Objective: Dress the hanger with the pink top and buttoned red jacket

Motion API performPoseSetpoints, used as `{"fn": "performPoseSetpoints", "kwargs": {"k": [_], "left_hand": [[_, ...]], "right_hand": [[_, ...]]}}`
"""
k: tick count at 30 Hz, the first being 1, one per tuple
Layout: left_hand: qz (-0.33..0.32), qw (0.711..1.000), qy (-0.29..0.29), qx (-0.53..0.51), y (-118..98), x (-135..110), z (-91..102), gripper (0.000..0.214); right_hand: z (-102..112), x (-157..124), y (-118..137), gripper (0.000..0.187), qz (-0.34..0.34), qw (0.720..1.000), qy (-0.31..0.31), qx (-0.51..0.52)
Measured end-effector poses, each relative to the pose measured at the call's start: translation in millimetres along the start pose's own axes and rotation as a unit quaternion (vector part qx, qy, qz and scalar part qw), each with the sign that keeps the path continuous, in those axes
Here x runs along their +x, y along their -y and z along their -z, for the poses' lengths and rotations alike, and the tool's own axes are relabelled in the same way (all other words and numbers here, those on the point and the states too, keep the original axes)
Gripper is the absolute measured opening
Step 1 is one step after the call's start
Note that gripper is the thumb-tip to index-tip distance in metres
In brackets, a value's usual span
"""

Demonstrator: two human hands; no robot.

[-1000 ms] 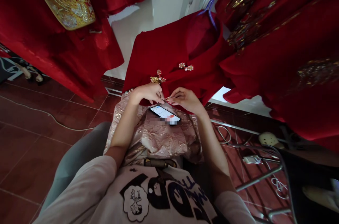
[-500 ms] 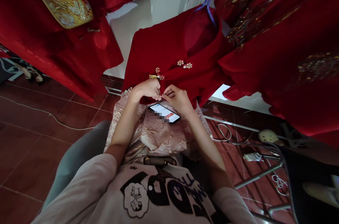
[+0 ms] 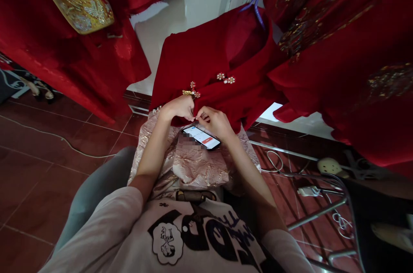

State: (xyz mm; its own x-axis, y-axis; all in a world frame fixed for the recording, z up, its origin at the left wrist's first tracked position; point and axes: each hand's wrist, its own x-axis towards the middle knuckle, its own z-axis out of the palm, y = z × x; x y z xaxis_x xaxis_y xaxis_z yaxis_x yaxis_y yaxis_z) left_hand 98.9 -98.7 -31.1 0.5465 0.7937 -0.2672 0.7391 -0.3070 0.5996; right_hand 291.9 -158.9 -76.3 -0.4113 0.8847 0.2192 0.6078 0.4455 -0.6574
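Observation:
A red garment [image 3: 190, 58] with jewelled flower ornaments [image 3: 226, 78] is spread in front of me, its lower edge over my lap. At that edge my left hand [image 3: 182, 107] is closed, fingertips pinched together beside a gold tassel and flower ornament [image 3: 192, 90]. Almost touching it, my right hand [image 3: 217, 122] also pinches with thumb and forefinger. Something tiny shows between the two sets of fingertips, too small to name. Just below the hands a phone [image 3: 203, 138] with a lit screen lies on pink brocade cloth [image 3: 200, 167] across my lap.
A purple hanger [image 3: 258, 0] sits in the garment's neck. Red embroidered garments hang at the left [image 3: 129, 49] and right [image 3: 322, 71]. A metal-framed chair [image 3: 318, 213] stands at the right, near cables and a white plug [image 3: 309, 191] on the tiled floor [image 3: 29, 178].
My right hand has shifted very slightly, its fingers now more curled and its pinch drawn closer to the fabric edge. My left hand stays nearly in place.

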Motion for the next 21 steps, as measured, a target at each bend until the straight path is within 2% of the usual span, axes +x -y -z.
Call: {"fn": "performPoseSetpoints", "kwargs": {"k": [7, 13, 17, 21], "left_hand": [[-0.038, 0.999, -0.003, 0.017, 8.5, 8.3, -1.9, 0.039], [-0.010, 1.000, 0.010, -0.011, 0.6, 2.7, -0.3, 0.041], [-0.011, 0.996, 0.039, -0.086, -3.4, -1.9, -0.1, 0.028], [-0.048, 0.995, 0.023, -0.080, 1.6, 0.2, 0.0, 0.021]], "right_hand": [[2.9, -1.4, -6.2, 0.002, 0.029, 0.999, -0.001, 0.042], [4.3, -0.7, -9.9, 0.002, 0.024, 0.996, 0.014, 0.081], [3.8, 0.8, -14.6, 0.005, 0.011, 0.997, 0.014, 0.080], [5.3, 1.4, -16.8, 0.007, -0.003, 0.996, 0.007, 0.084]]}}
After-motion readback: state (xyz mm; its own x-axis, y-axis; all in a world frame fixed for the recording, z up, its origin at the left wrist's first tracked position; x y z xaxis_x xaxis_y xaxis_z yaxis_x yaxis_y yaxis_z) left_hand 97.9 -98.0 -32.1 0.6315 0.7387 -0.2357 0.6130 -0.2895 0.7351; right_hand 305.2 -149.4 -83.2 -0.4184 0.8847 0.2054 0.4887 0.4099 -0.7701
